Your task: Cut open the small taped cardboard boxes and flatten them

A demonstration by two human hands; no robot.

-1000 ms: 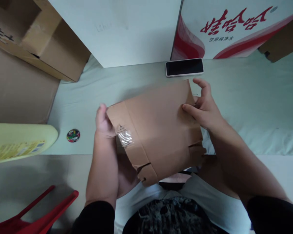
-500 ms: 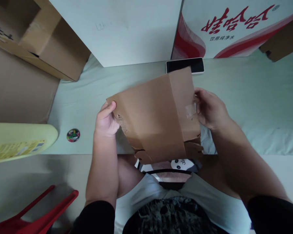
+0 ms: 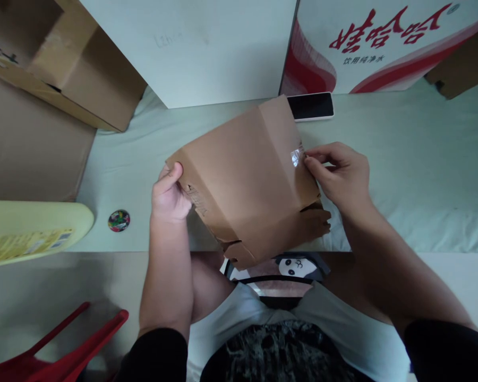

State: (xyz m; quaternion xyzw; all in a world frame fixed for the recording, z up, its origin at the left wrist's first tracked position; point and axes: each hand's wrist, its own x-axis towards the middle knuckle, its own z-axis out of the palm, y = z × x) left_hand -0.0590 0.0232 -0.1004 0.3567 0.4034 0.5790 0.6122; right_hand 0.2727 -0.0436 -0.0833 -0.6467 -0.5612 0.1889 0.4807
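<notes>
Now the right hand [image 3: 338,178] pinches the cardboard carton [image 3: 239,170] by its edge, just beside the clear tape [image 3: 295,157].
Since half a second ago the carton has swung leftward, covering only the smartphone's [image 3: 313,106] left end, which leaves the tape workable. Nearer than the smartphone and to its left, the left hand [image 3: 169,193] clamps the other edge, thumb on top, fingers hidden; any tape lifted is too small to tell.

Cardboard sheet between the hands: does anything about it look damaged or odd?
Yes. Beside the right hand, the cardboard sheet has a roughened edge by shiny tape; nearest the body, its flaps look ragged and uneven, odd against the straight far edge.
</notes>
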